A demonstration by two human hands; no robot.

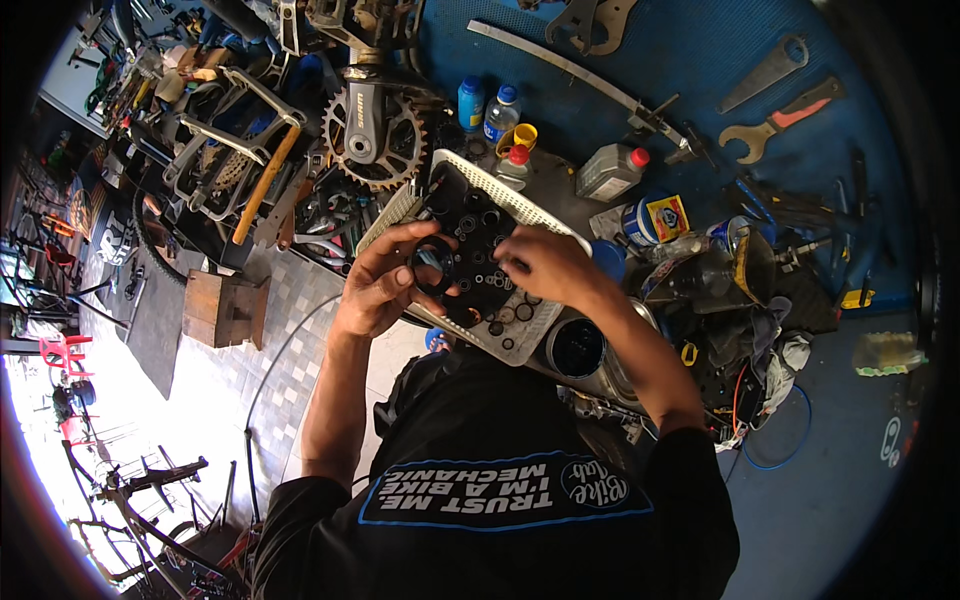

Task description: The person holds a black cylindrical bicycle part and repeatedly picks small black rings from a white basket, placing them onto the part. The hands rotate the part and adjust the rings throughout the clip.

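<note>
A white perforated plastic basket [478, 172] lies in front of me, its bottom covered with dark rings, seals and small round parts. Over its left side my left hand [385, 282] is closed, thumb and fingers around a dark ring [446, 262] with a wide opening. My right hand [548, 264] hangs above the right half of the basket, its fingers curled in. Whatever the right fingertips hold, if anything, is hidden. Several loose black rings [524, 312] rest at the basket's near right corner, below the right hand.
Beyond the basket stand a crankset with a toothed chainring [372, 135], a blue bottle [471, 103], a clear bottle [502, 112] and a grey bottle with red cap [612, 172]. An open metal can [580, 347] stands close under my right forearm. A wooden handle [266, 185] sticks out at left.
</note>
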